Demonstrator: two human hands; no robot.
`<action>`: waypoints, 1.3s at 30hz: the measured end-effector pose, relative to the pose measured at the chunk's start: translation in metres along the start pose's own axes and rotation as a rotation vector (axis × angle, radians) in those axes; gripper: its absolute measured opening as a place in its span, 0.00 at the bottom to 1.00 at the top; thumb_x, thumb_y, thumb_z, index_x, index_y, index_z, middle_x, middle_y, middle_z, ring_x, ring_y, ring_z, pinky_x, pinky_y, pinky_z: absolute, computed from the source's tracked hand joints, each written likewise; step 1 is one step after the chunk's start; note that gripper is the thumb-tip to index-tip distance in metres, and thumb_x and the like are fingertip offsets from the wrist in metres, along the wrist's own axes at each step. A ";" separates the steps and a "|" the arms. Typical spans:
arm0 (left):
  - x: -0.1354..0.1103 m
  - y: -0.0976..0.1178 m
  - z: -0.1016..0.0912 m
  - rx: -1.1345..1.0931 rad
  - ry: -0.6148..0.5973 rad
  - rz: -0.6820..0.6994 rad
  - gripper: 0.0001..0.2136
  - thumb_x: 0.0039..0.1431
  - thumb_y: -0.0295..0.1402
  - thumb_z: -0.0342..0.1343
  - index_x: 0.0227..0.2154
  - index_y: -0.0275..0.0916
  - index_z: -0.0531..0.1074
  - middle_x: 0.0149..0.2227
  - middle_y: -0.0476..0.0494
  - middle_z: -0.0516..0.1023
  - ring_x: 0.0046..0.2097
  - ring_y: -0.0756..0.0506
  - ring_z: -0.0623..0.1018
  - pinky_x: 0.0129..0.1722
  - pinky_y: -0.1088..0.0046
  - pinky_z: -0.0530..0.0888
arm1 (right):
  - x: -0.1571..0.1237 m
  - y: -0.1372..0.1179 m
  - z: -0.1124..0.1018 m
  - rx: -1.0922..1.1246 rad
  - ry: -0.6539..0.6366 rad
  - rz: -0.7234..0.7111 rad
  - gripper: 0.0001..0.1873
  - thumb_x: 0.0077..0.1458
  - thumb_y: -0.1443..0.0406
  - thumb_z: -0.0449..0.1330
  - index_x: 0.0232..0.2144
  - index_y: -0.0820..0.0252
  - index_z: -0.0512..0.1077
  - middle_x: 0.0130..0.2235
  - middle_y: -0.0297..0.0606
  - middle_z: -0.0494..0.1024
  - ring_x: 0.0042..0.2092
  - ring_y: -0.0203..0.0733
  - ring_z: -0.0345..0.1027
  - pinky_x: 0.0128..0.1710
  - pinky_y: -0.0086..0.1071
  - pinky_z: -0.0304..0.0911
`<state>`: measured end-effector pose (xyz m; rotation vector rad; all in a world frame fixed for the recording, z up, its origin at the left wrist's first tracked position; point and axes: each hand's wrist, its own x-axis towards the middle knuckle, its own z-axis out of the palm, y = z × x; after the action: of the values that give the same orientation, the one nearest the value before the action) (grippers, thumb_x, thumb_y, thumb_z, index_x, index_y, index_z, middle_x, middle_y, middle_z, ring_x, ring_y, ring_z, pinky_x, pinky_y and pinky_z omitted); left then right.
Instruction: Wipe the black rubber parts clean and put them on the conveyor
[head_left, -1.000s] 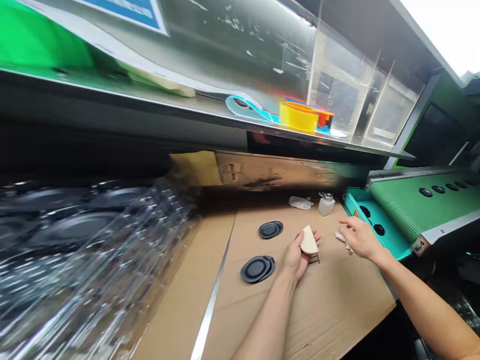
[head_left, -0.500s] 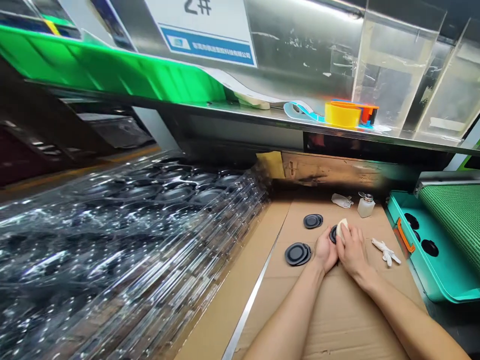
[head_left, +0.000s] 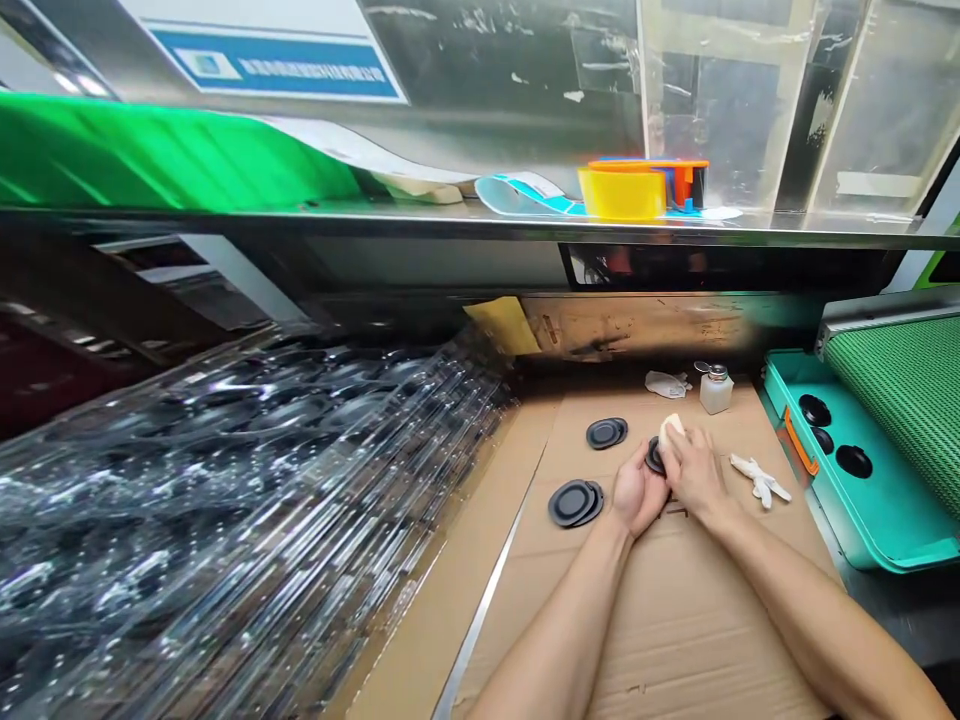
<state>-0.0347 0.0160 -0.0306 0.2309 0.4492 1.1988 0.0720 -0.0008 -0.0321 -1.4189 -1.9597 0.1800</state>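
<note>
My left hand (head_left: 639,495) and my right hand (head_left: 694,470) meet low on the cardboard sheet (head_left: 675,610). My left hand holds a round black rubber disc (head_left: 655,457), mostly hidden by my fingers. My right hand's fingers press a cream wedge-shaped sponge (head_left: 672,428) against that disc. Two stacks of similar black discs lie on the cardboard to the left: one (head_left: 574,503) beside my left hand, one (head_left: 606,433) farther back.
A glass pump bottle (head_left: 716,390), a crumpled white cloth (head_left: 667,384) and white gloves (head_left: 760,480) lie beyond my hands. A teal tray (head_left: 847,470) and green mesh conveyor (head_left: 900,400) stand right. Stacked clear plastic trays (head_left: 225,500) fill the left.
My right hand has moved over from the right to join my left hand at the sponge and disc. The view has swung left and levelled since the oldest frame.
</note>
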 end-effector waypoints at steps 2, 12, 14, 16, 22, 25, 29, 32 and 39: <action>-0.001 0.000 -0.001 0.022 0.000 0.002 0.19 0.70 0.36 0.45 0.56 0.33 0.72 0.54 0.34 0.78 0.59 0.40 0.75 0.65 0.58 0.67 | -0.001 -0.003 -0.002 -0.013 -0.018 0.019 0.23 0.66 0.62 0.52 0.60 0.57 0.70 0.59 0.51 0.67 0.57 0.54 0.61 0.57 0.46 0.62; -0.004 0.002 -0.003 0.039 0.016 -0.012 0.19 0.69 0.37 0.46 0.54 0.34 0.73 0.54 0.33 0.78 0.57 0.40 0.77 0.62 0.58 0.70 | -0.008 -0.010 -0.003 -0.062 -0.081 -0.091 0.23 0.67 0.61 0.50 0.62 0.53 0.68 0.63 0.49 0.64 0.56 0.55 0.61 0.54 0.47 0.63; -0.004 0.003 -0.003 0.045 0.022 0.013 0.17 0.69 0.36 0.46 0.51 0.33 0.74 0.53 0.33 0.79 0.56 0.40 0.77 0.62 0.59 0.71 | -0.010 -0.009 -0.005 -0.088 -0.056 -0.025 0.23 0.66 0.61 0.51 0.61 0.55 0.69 0.60 0.50 0.66 0.55 0.54 0.61 0.54 0.47 0.64; -0.004 0.004 -0.003 0.052 0.027 0.012 0.17 0.69 0.36 0.46 0.49 0.32 0.75 0.52 0.33 0.79 0.56 0.40 0.77 0.61 0.59 0.71 | -0.012 -0.010 -0.008 -0.101 -0.047 0.006 0.23 0.65 0.62 0.52 0.61 0.55 0.69 0.59 0.50 0.67 0.54 0.54 0.62 0.53 0.46 0.65; -0.004 0.006 -0.002 0.038 0.008 -0.033 0.17 0.71 0.37 0.44 0.46 0.33 0.76 0.50 0.34 0.80 0.57 0.40 0.77 0.61 0.56 0.71 | -0.008 0.001 -0.017 -0.055 -0.034 -0.061 0.21 0.64 0.62 0.54 0.58 0.53 0.70 0.58 0.48 0.67 0.54 0.53 0.62 0.53 0.44 0.65; -0.003 0.004 -0.001 0.018 0.010 -0.030 0.16 0.71 0.35 0.44 0.45 0.35 0.76 0.48 0.36 0.81 0.55 0.41 0.78 0.61 0.58 0.71 | 0.001 0.014 -0.022 0.044 0.065 0.068 0.27 0.61 0.60 0.58 0.61 0.59 0.66 0.55 0.51 0.69 0.56 0.53 0.62 0.56 0.46 0.63; -0.002 0.005 0.001 0.030 0.028 -0.006 0.17 0.70 0.37 0.45 0.49 0.34 0.75 0.52 0.34 0.79 0.57 0.39 0.77 0.61 0.54 0.71 | 0.000 0.013 -0.033 0.249 -0.064 0.094 0.33 0.48 0.63 0.66 0.57 0.61 0.66 0.53 0.47 0.72 0.54 0.50 0.66 0.55 0.41 0.64; -0.002 0.006 0.001 0.037 0.065 0.039 0.17 0.69 0.38 0.46 0.50 0.34 0.75 0.56 0.33 0.77 0.59 0.38 0.75 0.61 0.52 0.70 | -0.001 0.006 -0.046 0.324 -0.223 0.125 0.27 0.46 0.64 0.66 0.50 0.56 0.69 0.45 0.38 0.77 0.45 0.45 0.71 0.45 0.36 0.67; -0.002 0.000 0.003 0.062 0.008 0.024 0.16 0.69 0.37 0.47 0.48 0.35 0.75 0.56 0.33 0.77 0.59 0.37 0.74 0.62 0.51 0.68 | 0.007 0.018 -0.040 0.612 -0.244 0.265 0.18 0.55 0.55 0.61 0.45 0.58 0.74 0.37 0.35 0.79 0.37 0.39 0.71 0.37 0.31 0.65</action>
<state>-0.0344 0.0140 -0.0277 0.2856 0.4928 1.2109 0.1085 0.0011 -0.0080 -1.2656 -1.6734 1.0215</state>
